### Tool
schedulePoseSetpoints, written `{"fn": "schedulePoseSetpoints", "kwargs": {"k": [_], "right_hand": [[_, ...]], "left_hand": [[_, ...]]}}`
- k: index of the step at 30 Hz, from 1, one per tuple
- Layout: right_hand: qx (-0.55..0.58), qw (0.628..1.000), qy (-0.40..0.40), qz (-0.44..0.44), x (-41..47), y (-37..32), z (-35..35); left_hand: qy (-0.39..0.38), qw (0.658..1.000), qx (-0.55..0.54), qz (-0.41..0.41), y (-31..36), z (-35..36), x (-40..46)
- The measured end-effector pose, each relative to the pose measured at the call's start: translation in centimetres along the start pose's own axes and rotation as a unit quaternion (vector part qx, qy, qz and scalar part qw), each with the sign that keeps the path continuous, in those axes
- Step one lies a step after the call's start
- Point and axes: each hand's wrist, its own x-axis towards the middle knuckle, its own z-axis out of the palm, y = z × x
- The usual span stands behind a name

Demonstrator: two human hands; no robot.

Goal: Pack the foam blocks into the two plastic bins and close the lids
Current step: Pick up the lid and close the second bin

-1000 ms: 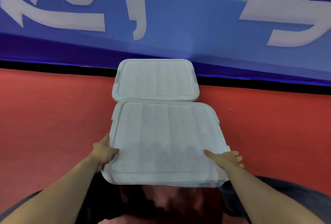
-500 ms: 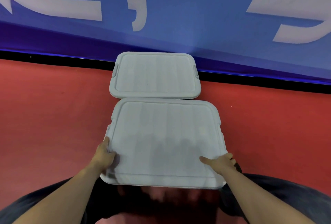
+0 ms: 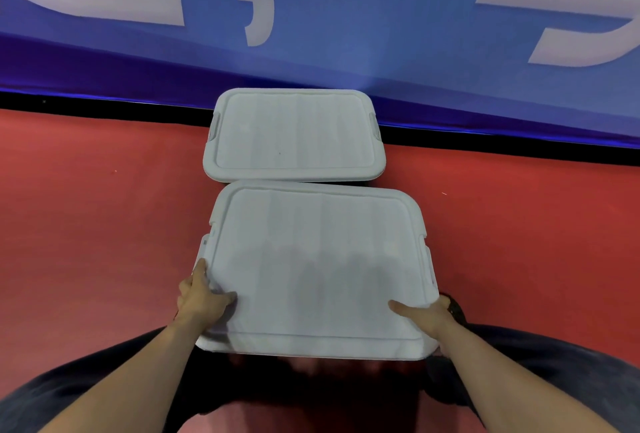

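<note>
**Both hands gripping the near bin's lid**

The near lid (image 3: 318,269) is filling the lower centre of the frame, lying over its bin on the red floor (image 3: 86,224). The left hand (image 3: 201,301) is holding its lower left edge, thumb lying on top and fingers curling round the rim. The right hand (image 3: 427,316) is gripping the lower right corner the same way, thumb pointing inward across the lid. Just above, touching or nearly touching, the far lid (image 3: 294,134) is sitting flat on its bin against a blue banner (image 3: 346,16) with white lettering. No foam blocks are showing.
</note>
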Motion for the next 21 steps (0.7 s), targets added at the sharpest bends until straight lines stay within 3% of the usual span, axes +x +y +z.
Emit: {"fn": "schedulePoseSetpoints", "kwargs": {"k": [10, 14, 21], "right_hand": [[-0.017, 0.998, 0.051, -0.023, -0.3, -1.1, 0.5], [0.013, 0.991, 0.094, -0.089, 0.4, -1.9, 0.4], [0.076, 0.990, 0.075, -0.094, 1.8, -2.6, 0.4]], "left_hand": [[0.015, 0.998, -0.060, -0.013, -0.1, 0.2, 0.9], [0.038, 0.993, -0.106, -0.033, 0.7, -0.2, 2.2], [0.032, 0.986, -0.157, -0.052, 1.2, -0.5, 4.4]]}}
